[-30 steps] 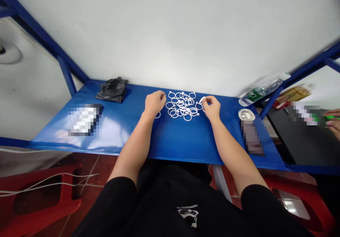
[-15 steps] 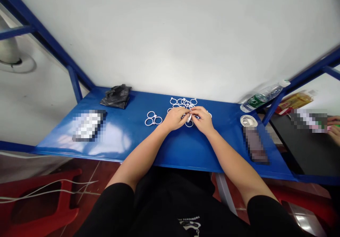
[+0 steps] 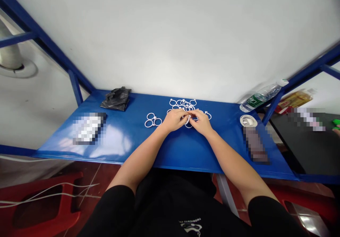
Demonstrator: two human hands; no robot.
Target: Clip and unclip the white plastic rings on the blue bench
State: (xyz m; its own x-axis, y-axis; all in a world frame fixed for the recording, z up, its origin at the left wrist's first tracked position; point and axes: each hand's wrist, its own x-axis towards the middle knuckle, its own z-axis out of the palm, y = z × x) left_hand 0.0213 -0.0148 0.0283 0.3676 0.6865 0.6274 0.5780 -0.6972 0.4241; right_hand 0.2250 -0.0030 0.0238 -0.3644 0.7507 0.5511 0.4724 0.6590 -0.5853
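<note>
A white plastic ring [image 3: 188, 119] is being pinched firmly between the closed left hand [image 3: 174, 120] and right hand [image 3: 201, 122], low over the pile of rings [image 3: 182, 103] on the blue tabletop [image 3: 127, 148].

White plastic rings [image 3: 182, 102], loose heap; linked trio [image 3: 152, 120] beside.

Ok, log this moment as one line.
left hand | right hand | both pinching white plastic ring | blue table

Water bottle [image 3: 261, 99] — crumpled black bag [image 3: 115, 99]
</note>
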